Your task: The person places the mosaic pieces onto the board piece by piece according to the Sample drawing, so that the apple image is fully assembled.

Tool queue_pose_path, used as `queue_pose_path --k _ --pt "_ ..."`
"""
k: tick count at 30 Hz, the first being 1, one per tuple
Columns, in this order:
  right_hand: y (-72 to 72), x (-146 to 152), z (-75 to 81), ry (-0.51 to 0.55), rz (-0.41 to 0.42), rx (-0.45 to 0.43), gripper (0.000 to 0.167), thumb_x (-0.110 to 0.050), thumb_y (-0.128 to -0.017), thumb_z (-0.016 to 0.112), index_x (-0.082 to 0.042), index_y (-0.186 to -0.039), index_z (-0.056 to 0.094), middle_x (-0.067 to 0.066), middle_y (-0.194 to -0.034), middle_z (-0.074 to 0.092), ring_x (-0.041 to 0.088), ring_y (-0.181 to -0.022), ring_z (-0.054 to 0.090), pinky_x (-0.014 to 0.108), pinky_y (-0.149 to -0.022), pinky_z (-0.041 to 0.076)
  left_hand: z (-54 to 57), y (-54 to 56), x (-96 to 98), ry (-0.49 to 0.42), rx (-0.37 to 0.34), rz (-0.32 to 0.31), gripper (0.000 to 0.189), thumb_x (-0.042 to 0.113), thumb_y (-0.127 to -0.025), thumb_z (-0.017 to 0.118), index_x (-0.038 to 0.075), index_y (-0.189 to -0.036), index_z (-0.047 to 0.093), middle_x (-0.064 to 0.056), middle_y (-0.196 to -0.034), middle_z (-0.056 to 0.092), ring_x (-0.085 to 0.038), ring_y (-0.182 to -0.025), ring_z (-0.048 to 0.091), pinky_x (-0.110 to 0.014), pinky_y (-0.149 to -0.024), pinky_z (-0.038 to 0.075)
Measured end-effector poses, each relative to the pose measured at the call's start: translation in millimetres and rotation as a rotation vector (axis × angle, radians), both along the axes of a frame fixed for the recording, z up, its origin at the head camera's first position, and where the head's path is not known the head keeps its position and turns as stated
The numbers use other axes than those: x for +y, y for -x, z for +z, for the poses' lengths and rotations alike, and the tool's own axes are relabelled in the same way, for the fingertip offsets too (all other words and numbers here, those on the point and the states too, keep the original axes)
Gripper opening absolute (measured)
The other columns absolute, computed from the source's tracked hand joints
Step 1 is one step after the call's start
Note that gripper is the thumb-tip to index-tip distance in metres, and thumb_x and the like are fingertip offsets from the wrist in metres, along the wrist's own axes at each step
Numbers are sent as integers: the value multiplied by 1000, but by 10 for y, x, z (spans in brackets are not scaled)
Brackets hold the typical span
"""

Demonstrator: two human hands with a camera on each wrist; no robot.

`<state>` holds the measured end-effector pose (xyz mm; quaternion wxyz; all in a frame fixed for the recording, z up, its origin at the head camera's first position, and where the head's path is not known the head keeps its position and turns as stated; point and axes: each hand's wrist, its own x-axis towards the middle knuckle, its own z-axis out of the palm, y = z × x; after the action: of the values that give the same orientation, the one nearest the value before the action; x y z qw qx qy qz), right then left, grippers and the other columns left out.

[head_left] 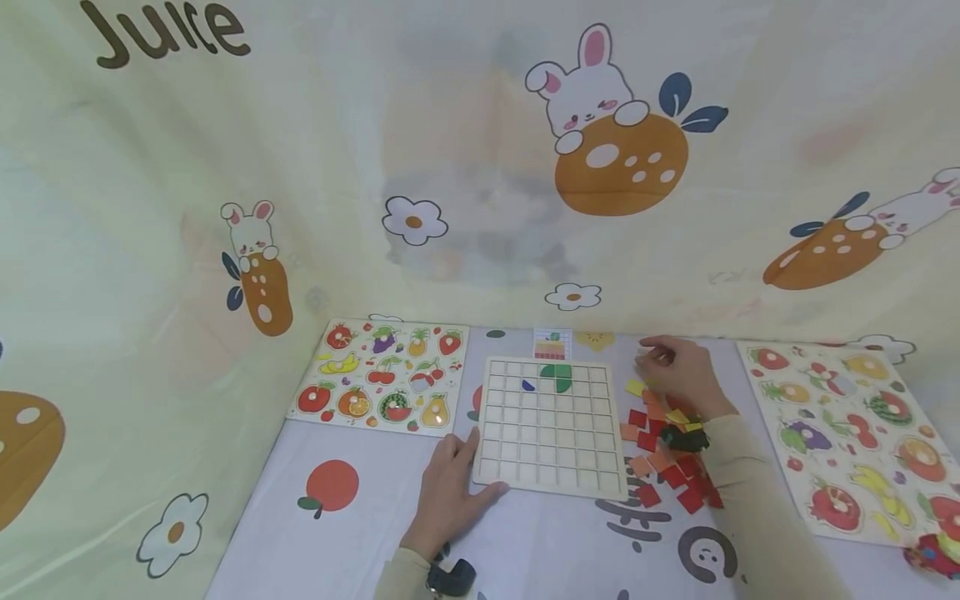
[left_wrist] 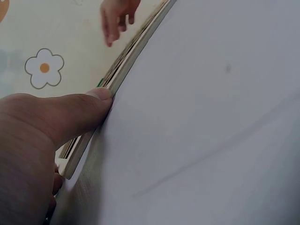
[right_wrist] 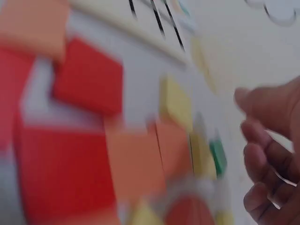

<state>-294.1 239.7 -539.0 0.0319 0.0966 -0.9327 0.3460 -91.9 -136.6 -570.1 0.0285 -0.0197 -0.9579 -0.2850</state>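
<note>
A pale wooden grid board [head_left: 547, 433] lies in the middle of the table. Near its top edge sit green pieces [head_left: 557, 377], some with rounded sides, and a small blue half-round piece [head_left: 528, 385]. My left hand [head_left: 448, 496] touches the board's near left corner, thumb along the front edge and index finger at the left side. In the left wrist view its thumb [left_wrist: 70, 115] presses the board's rim. Past the board's right side, my right hand [head_left: 678, 375] hovers above a pile of red, orange and yellow tiles [head_left: 675, 475], fingers loosely bent with nothing between them.
A small pattern card [head_left: 552, 343] stands behind the board. Fruit puzzle boards lie to the left [head_left: 382, 375] and right [head_left: 855, 442]. A red toy-like item [head_left: 933, 557] is at the right edge. Printed cloth [head_left: 480, 167] hangs behind the table.
</note>
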Motion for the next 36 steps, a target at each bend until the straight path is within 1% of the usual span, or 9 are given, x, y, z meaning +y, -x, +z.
queue_pose_path --k 5,8,10,14,21,26,29,33,36 --pt "46 176 -32 -91 39 -88 43 -22 -102 71 2 -137 65 25 -114 71 37 -97 68 50 -83 56 -15 4 -15 4 14 -3 95 54 -85 86 11 -160 47 6 -101 38 -7 -92 34 -23 -73 32" --pt "55 185 -51 -114 51 -107 43 -21 -103 70 4 -137 64 27 -113 71 39 -98 68 54 -86 56 -17 9 -17 3 7 -1 95 53 -85 86 12 -161 47 6 -101 38 -7 -93 34 -23 -74 32" --pt "56 178 -54 -120 43 -91 40 -20 -102 70 5 -134 66 26 -111 72 39 -97 68 55 -86 56 -15 15 -15 2 4 0 95 53 -85 85 12 -161 47 6 -101 39 -7 -93 34 -24 -74 32" --pt "50 168 -32 -123 15 -81 34 -18 -101 71 6 -125 68 26 -108 72 39 -95 68 54 -84 54 -8 23 -9 -3 -8 2 95 54 -85 85 13 -161 46 6 -102 39 -7 -93 35 -23 -75 32" --pt "41 183 4 -137 -20 -163 38 -24 -99 74 6 -118 63 26 -110 69 37 -95 64 53 -86 55 -6 28 2 -14 -32 10 96 55 -85 85 14 -162 45 6 -102 38 -7 -93 35 -23 -75 32" --pt "21 195 -32 -108 -36 -156 35 -27 -100 73 3 -116 63 23 -107 70 32 -91 65 42 -78 55 -4 25 3 -26 -45 15 96 54 -85 85 14 -162 45 6 -102 38 -7 -93 35 -24 -75 33" --pt "7 194 -71 -72 -37 -103 33 -26 -102 69 1 -121 65 22 -105 72 30 -87 66 35 -72 53 -6 21 1 -25 -45 17 96 55 -85 85 15 -162 45 6 -102 38 -7 -93 35 -24 -75 33" --pt "-28 157 -66 -4 -41 -54 33 -24 -104 65 -4 -131 68 19 -101 72 26 -80 64 31 -65 51 -11 22 -5 -22 -42 18 96 56 -85 85 15 -162 45 6 -102 38 -7 -93 35 -23 -75 32" --pt "-54 115 -63 61 -46 -94 34 -28 -105 64 -8 -133 69 17 -103 72 25 -82 62 30 -64 51 -22 25 -8 -20 -42 19 96 56 -85 85 15 -162 45 6 -102 38 -7 -93 35 -23 -75 32"
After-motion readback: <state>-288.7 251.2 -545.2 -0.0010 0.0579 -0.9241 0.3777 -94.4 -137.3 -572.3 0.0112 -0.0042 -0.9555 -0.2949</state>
